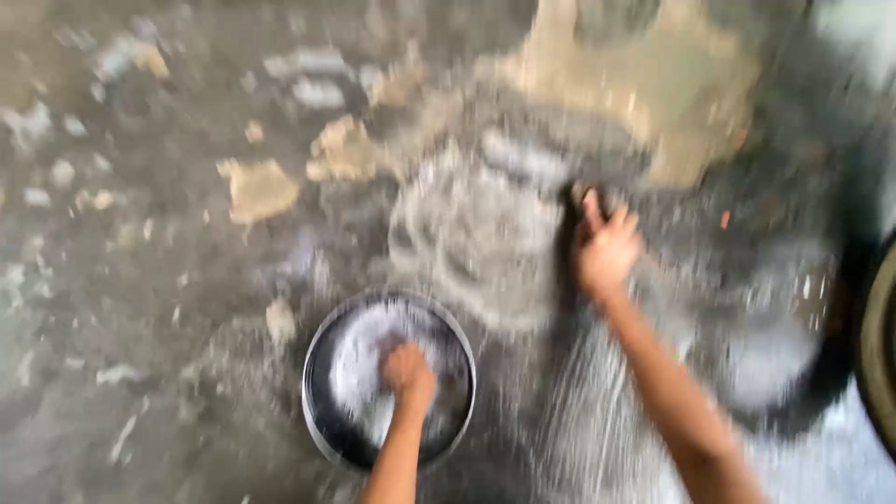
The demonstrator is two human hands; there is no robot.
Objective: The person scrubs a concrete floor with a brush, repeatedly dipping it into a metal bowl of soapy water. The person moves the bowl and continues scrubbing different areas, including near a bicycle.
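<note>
The whole view is smeared by motion, so fine detail is lost. The left hand (408, 369) is down inside a round dark metal bowl (322, 411) that sits on the wet concrete floor (140, 308) near the lower middle of the view. The hand looks bunched, knuckles up, over a pale soapy or watery patch (359, 359) in the bowl, but the blur hides whether the fingers grip anything, so I cannot tell. The right hand (605, 250) is stretched further out, beyond the bowl and to its right, pressed against a grey sudsy patch (476, 233) on the floor. Its fingers are close together and curled onto a small dark thing (577, 194) at their tips, too blurred to name. Pale tan patches (257, 187) of worn or broken surface lie scattered over the floor beyond the hands, the largest one (653, 84) toward the far right. A dark curved rim (873, 345) shows at the right edge.
</note>
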